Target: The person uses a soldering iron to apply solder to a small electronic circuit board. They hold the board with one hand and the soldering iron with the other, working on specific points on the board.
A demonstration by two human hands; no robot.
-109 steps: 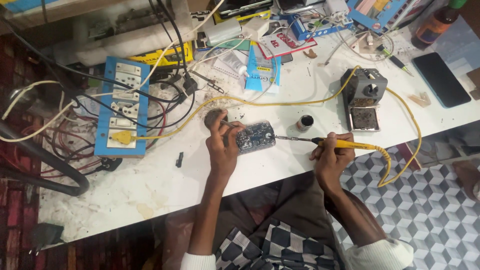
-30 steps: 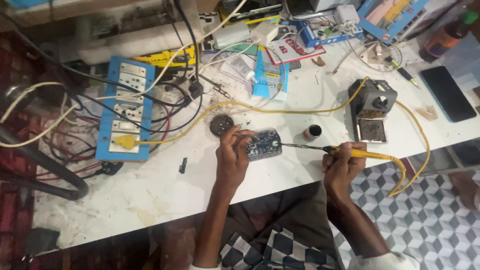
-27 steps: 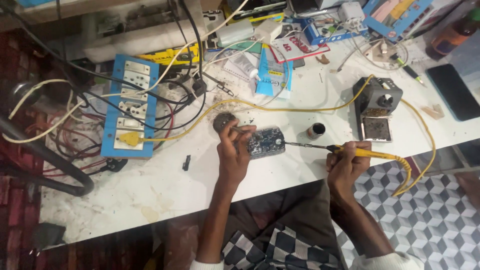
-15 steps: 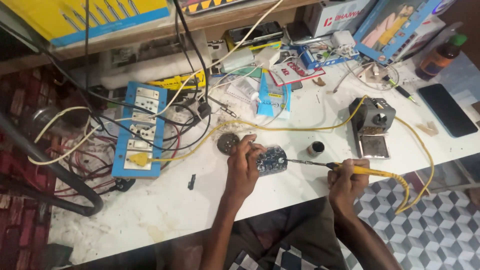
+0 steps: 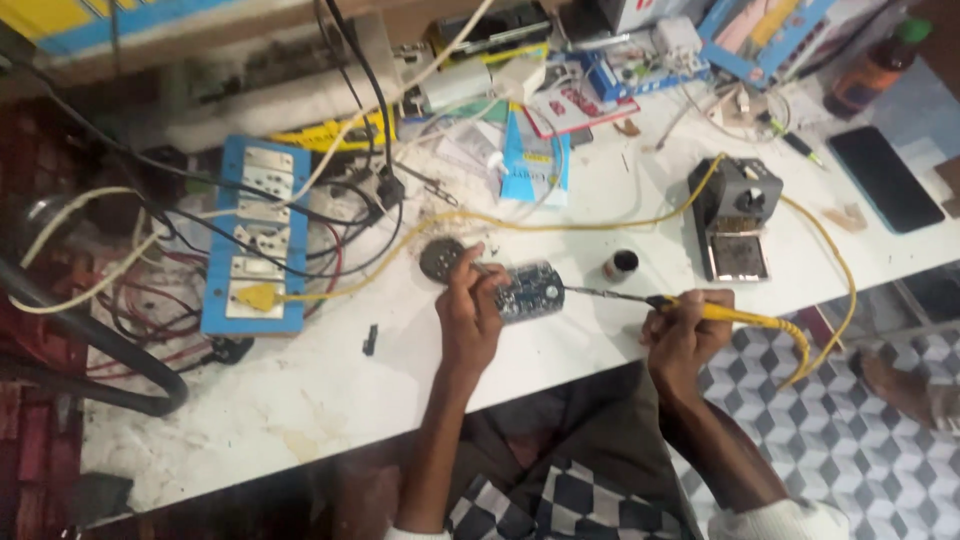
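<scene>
Lying near the middle of the frame on the white desk (image 5: 300, 400), a small dark circuit board (image 5: 528, 290) is held down by the left hand (image 5: 468, 318), whose fingers are clamped on its left edge. A soldering iron (image 5: 690, 308) with a yellow handle is gripped in the right hand (image 5: 685, 335), fingers wrapped tight around it, and its thin tip is set against the right side of the board. A round dark disc (image 5: 441, 257) is seen just above the left hand. A small black pot (image 5: 620, 265) is placed near the iron's tip. A grey iron stand (image 5: 738, 215) is found to the right, and a blue switch board (image 5: 255, 245) at the left.
</scene>
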